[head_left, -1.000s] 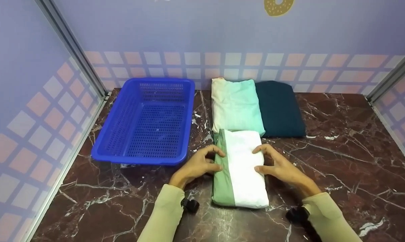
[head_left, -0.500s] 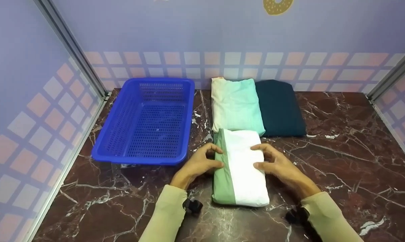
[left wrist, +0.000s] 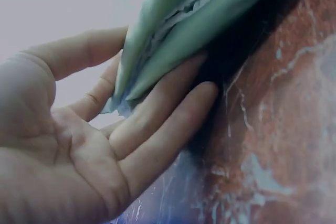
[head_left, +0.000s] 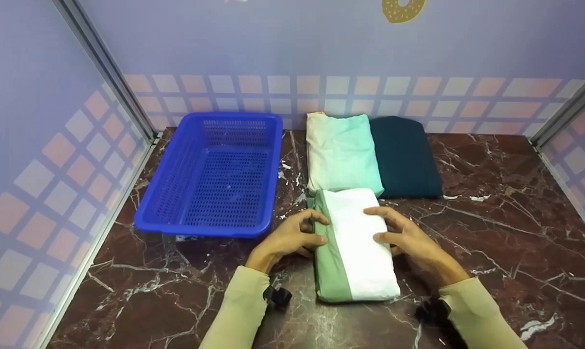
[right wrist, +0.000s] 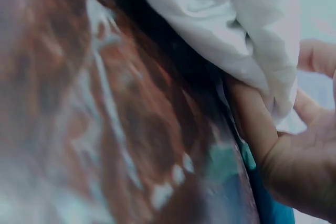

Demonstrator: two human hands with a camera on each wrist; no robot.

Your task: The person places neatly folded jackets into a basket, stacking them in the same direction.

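A folded green and white garment (head_left: pixel 365 261) lies in front of me, its kind hidden by the folds. My left hand (head_left: pixel 290 236) grips its green edge, thumb and index finger on top. In the left wrist view other fingers (left wrist: pixel 157 124) reach beneath the folded green layers (left wrist: pixel 184 51). On the opposite side my right hand (head_left: pixel 411 240) holds the white edge the same way. The right wrist view shows a finger (right wrist: pixel 252 114) tucked under the white cloth (right wrist: pixel 210 19).
A blue plastic basket (head_left: pixel 144 220) with perforated walls stands to the left. Behind the garment lie a folded pale mint cloth (head_left: pixel 343 152) and a folded dark navy cloth (head_left: pixel 406 157), side by side. All sit on a dark red marbled table (head_left: pixel 491 232), with walls at the back and sides.
The green and white garment has shifted a little to the right and turned slightly, its near end swinging right. Both hands keep hold of its sides.
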